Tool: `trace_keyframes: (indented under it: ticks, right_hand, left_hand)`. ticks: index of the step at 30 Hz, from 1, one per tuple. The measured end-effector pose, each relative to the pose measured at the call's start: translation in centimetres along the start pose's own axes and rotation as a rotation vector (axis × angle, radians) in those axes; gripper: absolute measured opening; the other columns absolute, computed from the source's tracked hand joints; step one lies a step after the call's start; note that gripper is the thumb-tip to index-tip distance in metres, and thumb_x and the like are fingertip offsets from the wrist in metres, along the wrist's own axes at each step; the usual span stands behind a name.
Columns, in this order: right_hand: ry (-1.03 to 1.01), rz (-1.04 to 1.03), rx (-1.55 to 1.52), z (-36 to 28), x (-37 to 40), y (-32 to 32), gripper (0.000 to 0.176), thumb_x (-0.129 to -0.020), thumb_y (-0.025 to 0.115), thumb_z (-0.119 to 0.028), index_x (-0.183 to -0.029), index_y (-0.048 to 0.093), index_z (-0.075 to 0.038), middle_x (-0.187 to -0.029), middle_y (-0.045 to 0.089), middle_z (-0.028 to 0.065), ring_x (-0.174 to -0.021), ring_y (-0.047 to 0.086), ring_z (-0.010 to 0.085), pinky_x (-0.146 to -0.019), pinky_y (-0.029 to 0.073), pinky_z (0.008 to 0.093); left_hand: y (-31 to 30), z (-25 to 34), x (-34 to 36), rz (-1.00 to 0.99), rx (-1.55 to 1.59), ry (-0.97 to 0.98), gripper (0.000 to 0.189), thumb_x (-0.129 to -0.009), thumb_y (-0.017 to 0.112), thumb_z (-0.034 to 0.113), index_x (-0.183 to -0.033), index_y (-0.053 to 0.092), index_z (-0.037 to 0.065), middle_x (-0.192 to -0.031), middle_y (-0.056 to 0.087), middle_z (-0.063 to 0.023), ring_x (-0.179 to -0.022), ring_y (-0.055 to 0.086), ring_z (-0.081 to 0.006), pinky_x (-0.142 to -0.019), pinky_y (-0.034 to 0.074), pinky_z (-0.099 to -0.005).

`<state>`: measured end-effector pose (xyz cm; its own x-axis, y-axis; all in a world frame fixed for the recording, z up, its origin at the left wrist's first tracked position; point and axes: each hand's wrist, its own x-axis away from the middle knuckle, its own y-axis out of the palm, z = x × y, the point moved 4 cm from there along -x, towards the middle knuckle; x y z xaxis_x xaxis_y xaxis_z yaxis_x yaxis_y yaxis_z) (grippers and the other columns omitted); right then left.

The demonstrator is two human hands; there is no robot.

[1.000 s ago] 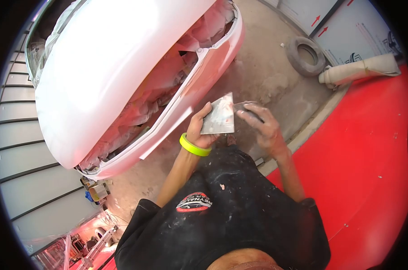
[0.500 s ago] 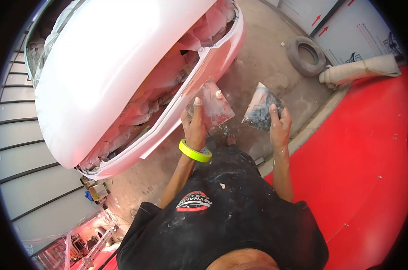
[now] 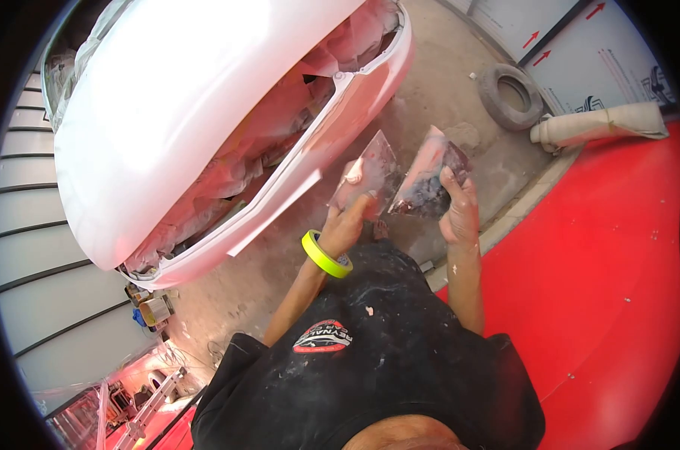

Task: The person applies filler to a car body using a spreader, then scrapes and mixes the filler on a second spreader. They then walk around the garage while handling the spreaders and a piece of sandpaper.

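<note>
My left hand (image 3: 344, 226) is closed on a smeared pinkish putty board (image 3: 376, 171), thumb across its lower edge. A small pale dab of putty (image 3: 353, 174) sits on that board's left side. Round my left wrist hangs a bright yellow roll of tape (image 3: 325, 256). In my right hand (image 3: 460, 208) is a second flat putty plate (image 3: 428, 174), streaked pink and dark grey, gripped by its right edge. The two plates are tilted, side by side, their lower corners close together. Both are held in front of my body, beside the car's front end.
A white-and-pink car front (image 3: 167, 135) with masked openings (image 3: 257, 161) fills the upper left. Beyond my hands lie a tyre (image 3: 511, 96) and a rolled sheet (image 3: 602, 124). A red surface (image 3: 572, 285) spreads along the right, and small containers (image 3: 154, 310) stand lower left.
My left hand has turned its board more upright and brought it nearer the right plate. The right plate has tilted and shifted slightly left. The view has shifted a little.
</note>
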<state>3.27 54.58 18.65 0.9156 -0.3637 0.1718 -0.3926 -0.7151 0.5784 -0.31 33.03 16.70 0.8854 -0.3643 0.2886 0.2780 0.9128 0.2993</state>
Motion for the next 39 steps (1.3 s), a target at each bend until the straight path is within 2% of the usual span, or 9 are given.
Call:
trace_keyframes:
  ticks: [7,12,17,22,26,30,34,35,39]
  right_hand:
    - [-0.129,-0.128,0.381,-1.2,0.2,2.9,0.015,-0.099,0.069,-0.013,-0.108,0.072,-0.002,-0.093,0.072,-0.0005,-0.079,0.063,0.0069,-0.072,0.054,0.0275]
    - [-0.080,-0.305,0.689,-2.7,1.5,5.6,0.017,-0.098,0.072,-0.018,-0.097,0.074,-0.001,-0.085,0.072,-0.0007,-0.076,0.062,0.0066,-0.069,0.053,0.0271]
    - [0.055,-0.457,0.478,-1.3,1.3,5.6,0.017,-0.098,0.071,-0.018,-0.099,0.074,-0.001,-0.087,0.072,-0.0004,-0.077,0.063,0.0063,-0.070,0.054,0.0265]
    - [0.154,-0.348,0.102,1.5,0.1,4.0,0.019,-0.099,0.069,-0.017,-0.111,0.070,-0.003,-0.097,0.072,0.0001,-0.083,0.065,0.0073,-0.075,0.055,0.0273]
    - [0.134,-0.220,-0.057,2.0,-1.3,1.4,0.025,-0.101,0.065,-0.019,-0.122,0.065,-0.005,-0.107,0.071,0.0013,-0.090,0.068,0.0102,-0.082,0.055,0.0287]
    - [0.046,-0.115,-0.034,0.3,-3.3,1.0,0.032,-0.102,0.064,-0.020,-0.129,0.061,-0.005,-0.117,0.069,0.0025,-0.101,0.067,0.0136,-0.092,0.053,0.0324]
    - [0.046,-0.127,-0.041,0.0,-5.3,1.1,0.034,-0.103,0.061,-0.018,-0.133,0.059,-0.002,-0.121,0.067,0.0039,-0.111,0.063,0.0163,-0.101,0.048,0.0366]
    - [0.033,-0.126,-0.020,0.1,-5.7,1.4,0.034,-0.103,0.060,-0.017,-0.133,0.059,-0.001,-0.121,0.067,0.0048,-0.112,0.063,0.0168,-0.102,0.047,0.0372]
    - [0.007,-0.198,0.150,1.7,-6.8,3.6,0.027,-0.103,0.058,-0.011,-0.127,0.063,-0.001,-0.119,0.068,0.0037,-0.111,0.062,0.0145,-0.095,0.049,0.0342]
  left_hand:
    - [3.1,5.1,1.0,-0.386,0.313,0.080,0.054,-0.092,0.071,0.031,-0.135,0.053,0.004,-0.095,0.063,0.0006,-0.077,0.055,-0.0068,-0.067,0.045,-0.0238]
    - [3.1,4.4,0.1,-0.517,0.172,0.053,0.075,-0.087,0.079,0.032,-0.145,0.043,0.003,-0.097,0.063,-0.0019,-0.078,0.058,-0.0075,-0.058,0.046,-0.0242]
    - [3.1,5.0,-0.1,-0.572,-0.029,-0.188,0.086,-0.084,0.082,0.038,-0.150,0.039,0.003,-0.123,0.060,-0.0069,-0.101,0.062,-0.0139,-0.077,0.052,-0.0299]
    - [2.3,1.2,-0.3,-0.525,0.378,0.028,0.092,-0.081,0.084,0.045,-0.150,0.042,0.002,-0.146,0.050,-0.0100,-0.132,0.052,-0.0214,-0.108,0.045,-0.0376]
    - [0.9,0.9,0.0,-0.441,0.452,-0.126,0.068,-0.094,0.069,0.026,-0.150,0.041,-0.001,-0.144,0.055,-0.0148,-0.130,0.057,-0.0268,-0.109,0.047,-0.0426]
    - [-2.1,-1.0,0.5,-0.251,0.484,-0.184,0.048,-0.098,0.053,0.006,-0.144,0.046,-0.004,-0.136,0.060,-0.0199,-0.122,0.063,-0.0362,-0.097,0.059,-0.0501]
    - [-5.3,-2.7,1.4,0.073,0.240,-0.093,0.041,-0.096,0.066,0.007,-0.133,0.056,-0.005,-0.123,0.069,-0.0163,-0.110,0.070,-0.0315,-0.087,0.064,-0.0447]
    - [-6.2,-3.2,1.7,0.186,0.183,-0.061,0.037,-0.093,0.073,0.010,-0.126,0.061,-0.004,-0.111,0.073,-0.0121,-0.092,0.074,-0.0210,-0.072,0.063,-0.0324]
    - [-10.6,-4.0,3.9,0.353,0.153,0.010,0.028,-0.098,0.070,0.018,-0.120,0.065,0.001,-0.092,0.072,-0.0039,-0.061,0.060,-0.0079,-0.048,0.041,-0.0220]
